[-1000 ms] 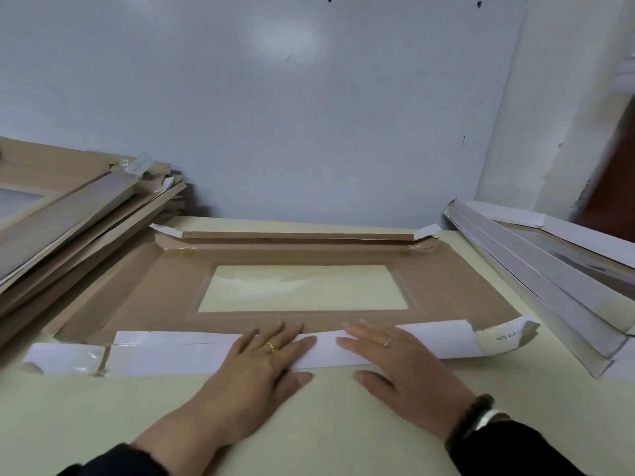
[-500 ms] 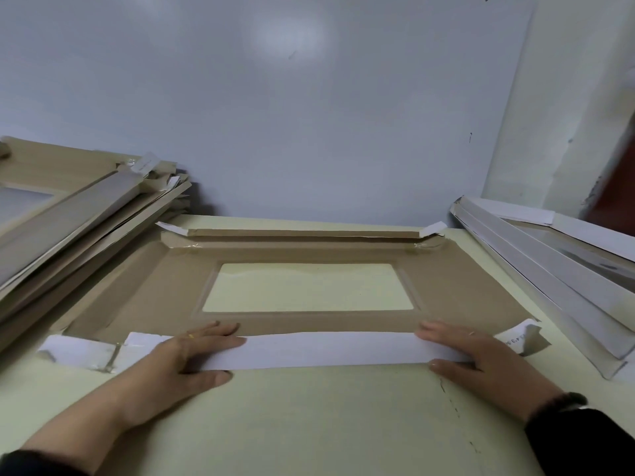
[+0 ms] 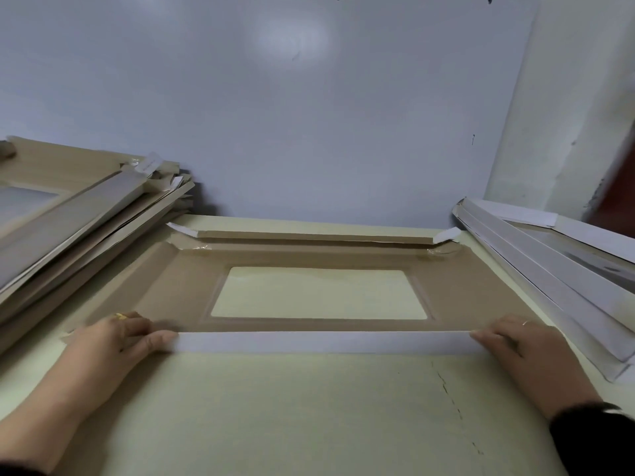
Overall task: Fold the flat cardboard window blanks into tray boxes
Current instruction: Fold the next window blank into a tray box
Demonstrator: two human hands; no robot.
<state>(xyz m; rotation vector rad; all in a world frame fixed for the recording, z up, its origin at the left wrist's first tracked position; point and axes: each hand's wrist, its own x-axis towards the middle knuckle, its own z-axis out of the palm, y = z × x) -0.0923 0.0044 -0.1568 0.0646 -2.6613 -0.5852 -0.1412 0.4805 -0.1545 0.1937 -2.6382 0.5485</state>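
Note:
A brown cardboard window blank (image 3: pixel 464 297) lies flat on the pale green table (image 3: pixel 309 413), its clear window (image 3: pixel 319 293) in the middle. The far flap (image 3: pixel 316 237) is folded over, with white tabs at both ends. The near flap (image 3: pixel 323 342) stands raised, its white side facing me. My left hand (image 3: pixel 117 341) grips the flap's left end, thumb on the near side and fingers behind it. At the right end my right hand (image 3: pixel 519 345) holds it the same way. Both hands hide the flap's corner tabs.
A slanted stack of flat brown blanks (image 3: pixel 86 214) fills the left side of the table. A stack of white folded pieces (image 3: pixel 556 269) lies along the right edge. A grey-white wall (image 3: pixel 309 115) stands close behind the blank.
Both hands slid apart from the middle of the near flap to its two ends. The flap rose from lying flat to standing up, and its corner tabs went out of sight.

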